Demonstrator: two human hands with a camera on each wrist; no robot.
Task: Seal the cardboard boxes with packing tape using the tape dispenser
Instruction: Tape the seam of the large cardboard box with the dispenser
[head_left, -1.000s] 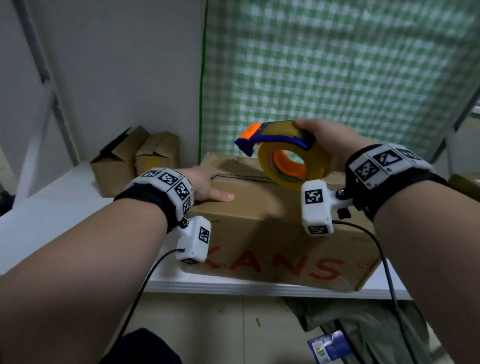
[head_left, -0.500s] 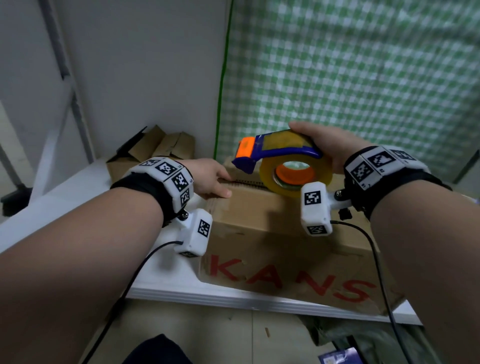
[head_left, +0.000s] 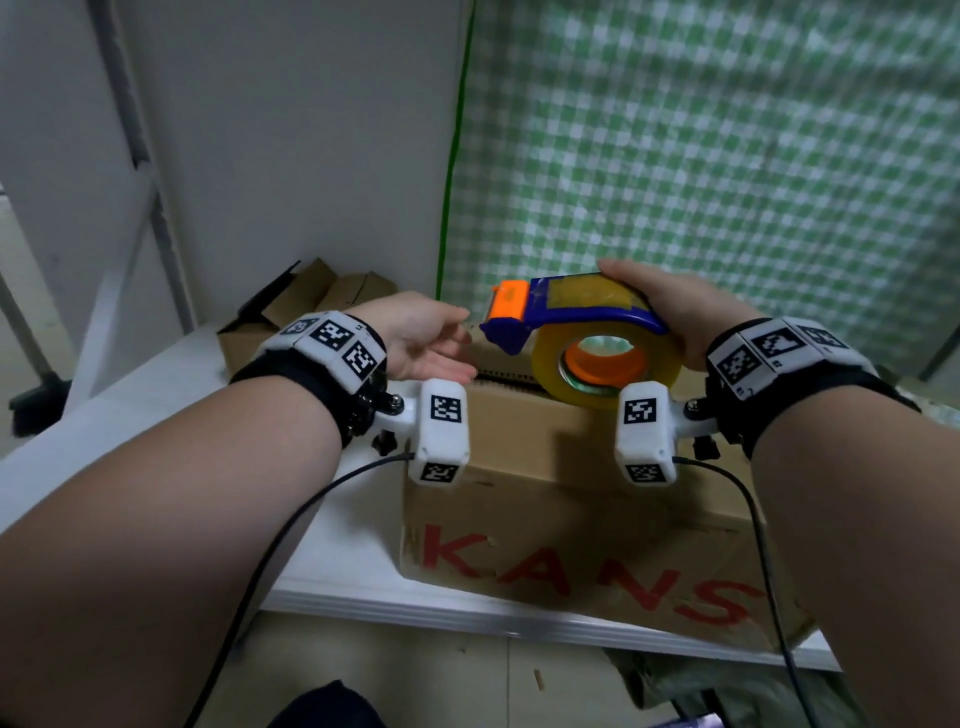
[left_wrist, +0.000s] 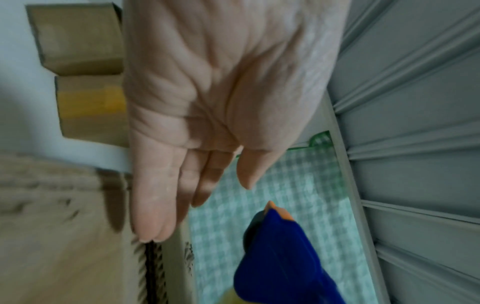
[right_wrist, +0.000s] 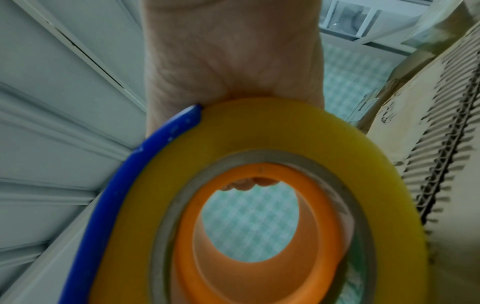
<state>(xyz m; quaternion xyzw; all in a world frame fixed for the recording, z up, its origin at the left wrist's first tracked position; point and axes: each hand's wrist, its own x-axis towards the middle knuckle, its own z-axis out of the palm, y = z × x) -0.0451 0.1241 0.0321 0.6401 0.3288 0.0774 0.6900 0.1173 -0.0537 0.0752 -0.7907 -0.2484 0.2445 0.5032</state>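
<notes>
A brown cardboard box (head_left: 571, 499) with red letters stands at the white table's front edge; its flap seam (head_left: 506, 375) shows on top. My right hand (head_left: 675, 312) grips the blue and orange tape dispenser (head_left: 576, 327) with its yellowish tape roll (right_wrist: 259, 156), held just above the box top. In the right wrist view my fingertips (right_wrist: 249, 183) show through the roll's orange core. My left hand (head_left: 431, 338) hovers with straight fingers at the box's left top edge, close to the dispenser's orange nose (head_left: 511, 299). The left wrist view shows the flat palm (left_wrist: 207, 82) over the box edge (left_wrist: 150, 267), holding nothing.
Two smaller cardboard boxes (head_left: 306, 301) sit at the back left of the white table (head_left: 156, 405) against the grey wall. A green checked cloth (head_left: 727, 156) hangs behind. Bags lie on the floor (head_left: 727, 696) under the table's front edge.
My left hand has lifted off the box top and now hovers open near the dispenser's nose. The dispenser stays above the box. The view has shifted so the box sits further right.
</notes>
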